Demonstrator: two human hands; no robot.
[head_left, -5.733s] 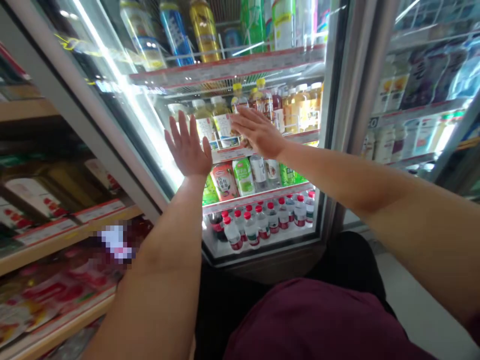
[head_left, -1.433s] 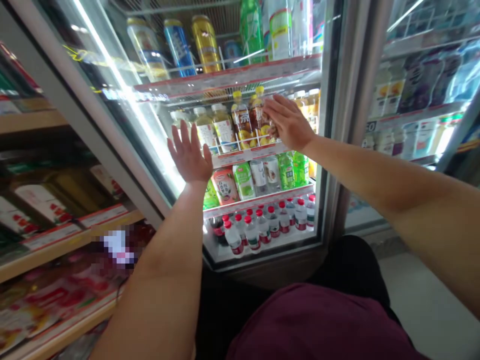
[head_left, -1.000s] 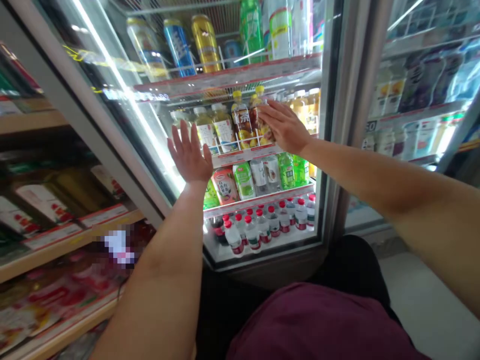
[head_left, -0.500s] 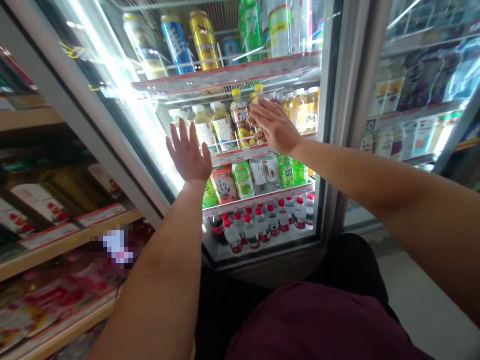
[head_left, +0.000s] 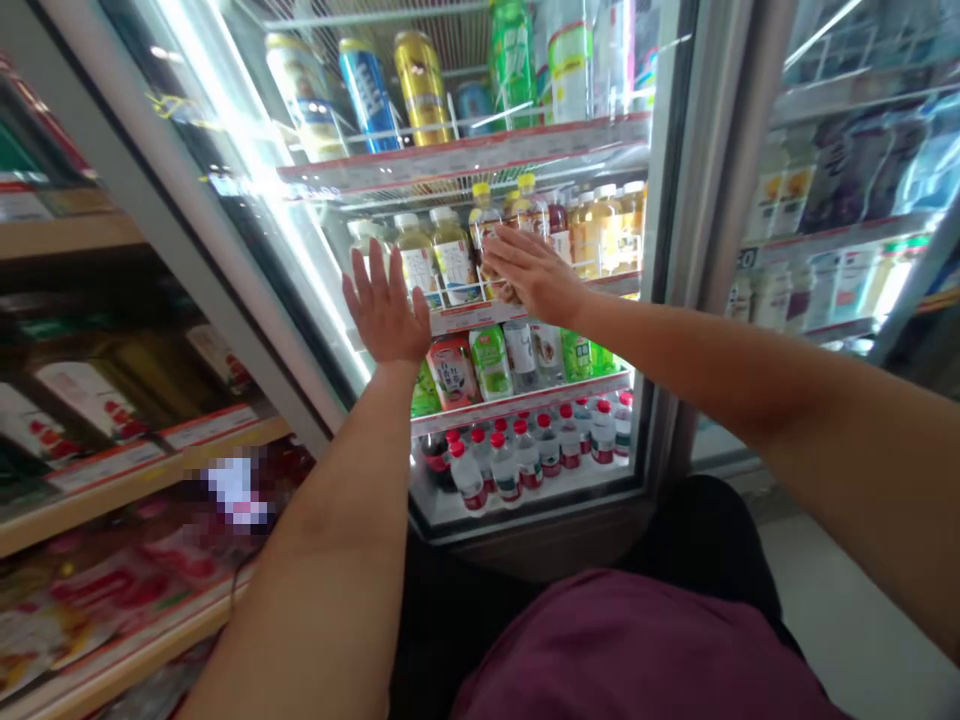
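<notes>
In the head view my left hand point(head_left: 388, 315) is raised with its fingers spread, holding nothing. It stands in front of the left part of the glass-fronted drinks fridge, beside bottles with white caps and pale labels point(head_left: 454, 258). My right hand point(head_left: 536, 272) is stretched out flat, its fingers fairly close together and pointing left. It covers part of the yellow-capped drink bottles point(head_left: 527, 210) on the middle shelf. I cannot tell whether either palm touches the glass.
Cans point(head_left: 421, 88) stand on the upper fridge shelf, and small red-capped water bottles point(head_left: 505, 466) on the bottom. A metal door frame point(head_left: 724, 200) borders the fridge at right. Wooden shelving point(head_left: 142, 462) with packaged goods runs along the left.
My right hand has moved slightly left and down across the yellow-capped bottles, and a dark red bottle shows more behind it. My left hand keeps its spread pose; the view has shifted a little.
</notes>
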